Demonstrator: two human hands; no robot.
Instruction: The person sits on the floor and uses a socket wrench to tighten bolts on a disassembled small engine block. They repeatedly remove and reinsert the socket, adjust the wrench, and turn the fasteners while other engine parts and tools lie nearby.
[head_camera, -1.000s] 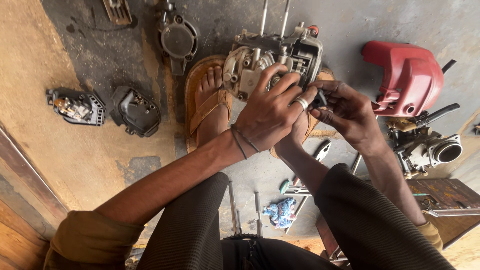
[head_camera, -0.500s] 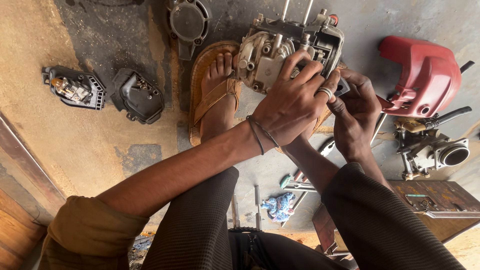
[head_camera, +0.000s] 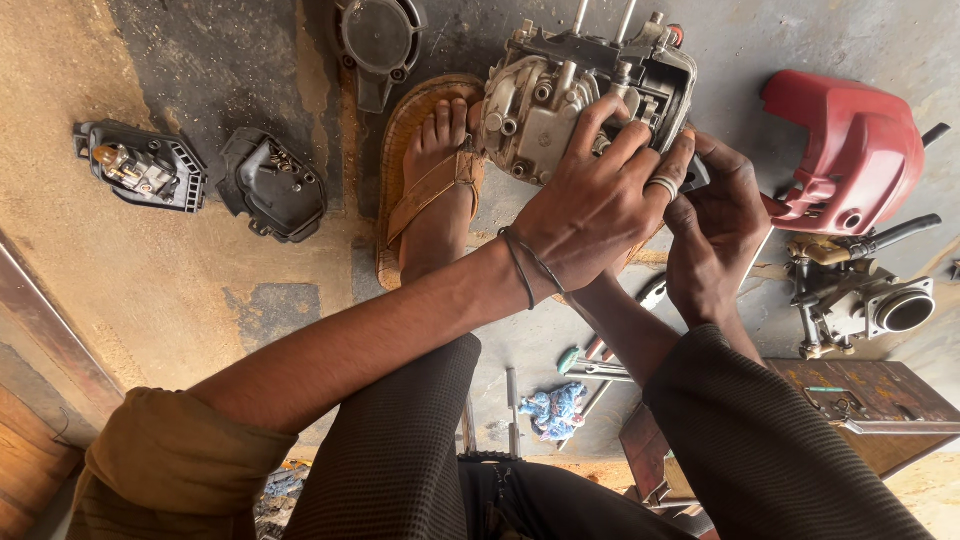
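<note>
while the left hand (head_camera: 590, 205) lies spread over the top of the small grey engine block (head_camera: 560, 95), fingers clamped on its casing to pin it to the floor, the right hand (head_camera: 715, 230) is closed around something dark at the block's near right corner; what it grips is hidden under the left fingers. the block sits just beyond both hands, touching the toes of the sandalled foot (head_camera: 435, 175) to the left of the left hand. doing this well probably means keeping that downward press steady so the block cannot rock, and working the right hand in small, square turns. the red cover (head_camera: 840, 150) lies right of the right hand, loose tools (head_camera: 590, 365) beneath the wrists.
</note>
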